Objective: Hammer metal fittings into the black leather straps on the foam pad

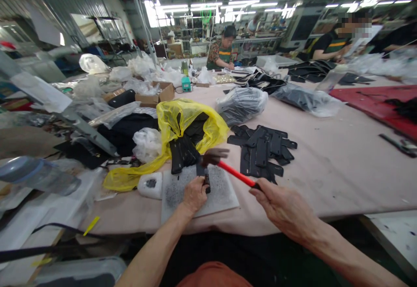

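My right hand (282, 206) is wrapped round the dark grip of a hammer (236, 173) with a red handle. The hammer's head is raised just above a small dark punch tool (207, 182). That tool stands upright in my left hand (195, 195), its fingers closed round it, over a white speckled board (224, 189). Part of a black piece lies under the tool's area on the board. Black strap-like pieces (182, 152) spill from a yellow plastic bag (164, 115) behind the board. More black pieces (260, 148) are piled to the right.
A white block (150, 184) with a dark patch sits left of the board. Farther back are a clear-wrapped bundle (243, 103) and a cardboard box (165, 92). A red sheet (368, 100) lies right. People work across the table (325, 161).
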The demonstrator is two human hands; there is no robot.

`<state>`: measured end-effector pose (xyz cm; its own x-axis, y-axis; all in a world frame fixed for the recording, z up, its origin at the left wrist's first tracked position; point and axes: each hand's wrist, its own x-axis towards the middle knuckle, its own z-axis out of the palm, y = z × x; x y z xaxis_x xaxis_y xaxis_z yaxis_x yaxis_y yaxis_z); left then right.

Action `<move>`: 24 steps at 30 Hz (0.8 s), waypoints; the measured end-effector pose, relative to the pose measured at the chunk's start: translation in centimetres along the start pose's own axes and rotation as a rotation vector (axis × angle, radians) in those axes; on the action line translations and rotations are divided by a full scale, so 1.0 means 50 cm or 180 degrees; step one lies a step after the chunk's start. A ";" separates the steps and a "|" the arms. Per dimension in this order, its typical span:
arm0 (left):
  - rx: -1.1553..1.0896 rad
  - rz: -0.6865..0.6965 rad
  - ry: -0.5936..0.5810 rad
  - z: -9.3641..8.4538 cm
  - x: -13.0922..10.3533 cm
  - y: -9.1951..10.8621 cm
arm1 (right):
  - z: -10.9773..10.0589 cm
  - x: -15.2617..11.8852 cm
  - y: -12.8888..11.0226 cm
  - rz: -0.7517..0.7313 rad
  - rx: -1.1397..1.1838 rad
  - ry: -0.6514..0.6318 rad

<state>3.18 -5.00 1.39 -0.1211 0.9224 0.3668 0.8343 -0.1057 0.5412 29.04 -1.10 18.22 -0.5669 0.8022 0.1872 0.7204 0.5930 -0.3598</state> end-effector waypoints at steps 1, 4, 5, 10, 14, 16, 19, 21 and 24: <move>-0.0020 0.0000 -0.0033 -0.001 0.001 0.000 | -0.004 0.000 -0.003 -0.0100 -0.0181 -0.0113; -0.0016 -0.0047 -0.0102 -0.005 0.001 0.003 | -0.031 0.009 -0.021 -0.0191 -0.0273 0.0192; 0.0006 -0.0068 -0.0109 -0.005 0.002 0.003 | -0.041 0.011 -0.029 -0.0144 -0.0125 0.0452; 0.0063 -0.0043 -0.0111 -0.005 0.004 0.004 | -0.033 -0.006 -0.038 -0.0150 0.0326 0.1044; 0.0037 0.0079 -0.0078 -0.003 0.005 0.000 | -0.024 -0.006 -0.018 -0.0467 -0.0299 0.0071; 0.0065 -0.0015 -0.0089 -0.002 0.003 -0.001 | -0.052 0.008 -0.027 -0.0331 -0.0107 0.0282; 0.0127 -0.0132 -0.0164 -0.004 0.002 0.000 | -0.087 0.024 -0.055 0.0261 0.0598 0.1389; 0.0130 -0.0105 -0.0199 -0.004 0.003 0.001 | -0.075 0.019 -0.061 0.0348 0.0753 0.1766; 0.0111 0.0015 -0.0193 -0.001 0.007 -0.001 | -0.023 -0.005 -0.040 -0.0186 0.0121 0.0646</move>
<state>3.07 -4.71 1.51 -0.0851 0.9429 0.3220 0.8531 -0.0980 0.5125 28.20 -2.40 19.93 -0.5124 0.7663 0.3876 0.6709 0.6389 -0.3764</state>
